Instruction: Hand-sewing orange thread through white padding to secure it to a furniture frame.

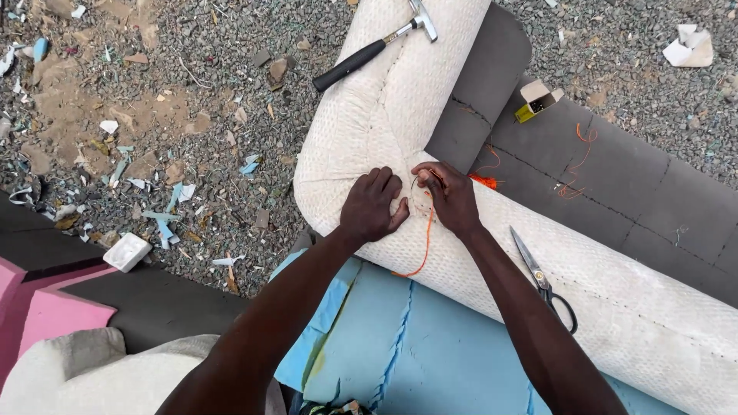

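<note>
My left hand presses the soft, padded cream cushion cover flat; my right hand pinches the thin, limp orange thread near the seam.

Gravel ground, upper frame, strewn with foam and paper scraps. On it stands a curved cream-upholstered cushion frame, bearing a hammer at top, scissors at right, and possibly a small cardboard box.

Cream textured cushion cover; orange thread; blue foam; black-handled hammer.
</note>
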